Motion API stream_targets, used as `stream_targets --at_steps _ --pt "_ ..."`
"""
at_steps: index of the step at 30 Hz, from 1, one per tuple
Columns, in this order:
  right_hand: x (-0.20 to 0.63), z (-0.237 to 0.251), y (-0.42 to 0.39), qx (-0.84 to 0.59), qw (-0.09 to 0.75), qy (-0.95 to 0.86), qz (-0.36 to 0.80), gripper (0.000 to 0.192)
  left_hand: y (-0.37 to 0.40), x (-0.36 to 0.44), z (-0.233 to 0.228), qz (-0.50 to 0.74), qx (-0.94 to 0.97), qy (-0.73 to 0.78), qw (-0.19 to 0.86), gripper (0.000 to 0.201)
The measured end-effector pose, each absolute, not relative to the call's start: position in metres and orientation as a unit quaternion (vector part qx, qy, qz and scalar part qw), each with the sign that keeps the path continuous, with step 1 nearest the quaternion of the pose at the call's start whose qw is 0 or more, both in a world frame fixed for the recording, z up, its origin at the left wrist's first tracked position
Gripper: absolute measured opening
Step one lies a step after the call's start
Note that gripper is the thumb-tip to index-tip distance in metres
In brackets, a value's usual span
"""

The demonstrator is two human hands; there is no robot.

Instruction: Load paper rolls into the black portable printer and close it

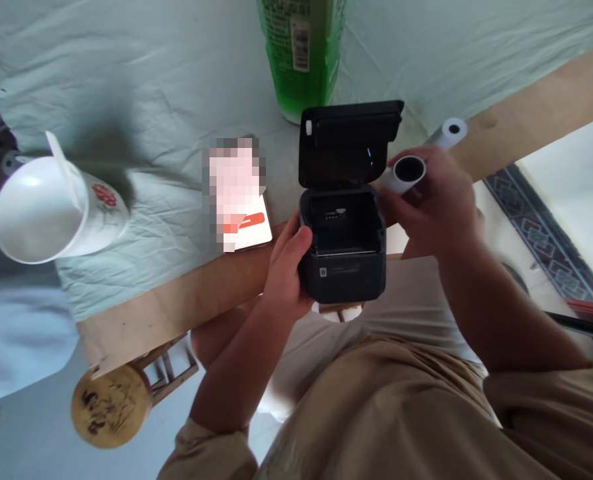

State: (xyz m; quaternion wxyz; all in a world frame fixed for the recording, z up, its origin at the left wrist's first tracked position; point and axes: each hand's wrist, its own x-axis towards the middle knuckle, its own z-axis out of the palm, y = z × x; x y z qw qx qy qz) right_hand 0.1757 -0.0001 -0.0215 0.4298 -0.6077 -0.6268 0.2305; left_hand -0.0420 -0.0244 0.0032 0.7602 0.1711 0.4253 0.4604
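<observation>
A small black label printer [345, 277] is held by my left hand [289, 270], thumb over its near left edge. Its lid [349, 147] stands raised, and the paper bay inside holds no roll. In my right hand [439, 200] is a white paper roll [394, 179] with a wide dark core, gripped just to the right of the printer. Some of the right fingers are hidden behind the roll. A second white roll [451, 133] with a narrower core lies on the table beyond that hand.
A green bottle [301, 73] stands behind the printer. Left of the printer lies a lit phone [254, 227], partly blurred. A white paper cup [84, 227] with a spoon is at the left of the table [176, 293]. Below stands a round wooden stool [110, 407].
</observation>
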Motion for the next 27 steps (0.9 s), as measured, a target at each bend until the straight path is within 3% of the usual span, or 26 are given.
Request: stream_targets --at_steps 5,7,11,13,16,19,21,24,27 --pt "0.169 -0.022 0.002 -0.634 0.389 -0.651 0.150 0.046 -0.023 -0.042 0.003 0.459 0.181 0.417 0.763 0.035" --pt "0.173 -0.016 -0.006 -0.626 0.401 -0.657 0.123 0.050 -0.023 -0.043 0.003 0.462 0.178 0.415 0.763 0.034" --pt "0.195 -0.004 -0.011 -0.618 0.466 -0.633 -0.002 0.040 -0.023 -0.043 0.004 0.461 0.176 0.418 0.763 0.036" --pt "0.206 -0.003 -0.002 -0.642 0.443 -0.625 -0.038 0.046 -0.023 -0.042 0.003 0.464 0.177 0.413 0.763 0.037" --pt "0.214 -0.011 0.019 -0.712 0.365 -0.600 0.024 0.050 -0.024 -0.042 0.003 0.474 0.177 0.408 0.760 0.037" --pt "0.210 -0.019 0.030 -0.734 0.354 -0.576 0.055 0.048 -0.025 -0.041 0.004 0.478 0.172 0.410 0.758 0.035" --pt "0.206 -0.022 0.030 -0.720 0.404 -0.557 0.093 0.057 -0.025 -0.041 0.004 0.480 0.171 0.409 0.757 0.037" --pt "0.205 -0.021 0.026 -0.653 0.556 -0.473 0.201 0.067 -0.025 -0.041 0.004 0.479 0.173 0.411 0.756 0.042" --pt "0.208 -0.015 0.023 -0.604 0.630 -0.390 0.294 0.046 -0.025 -0.042 0.003 0.473 0.169 0.412 0.760 0.043"
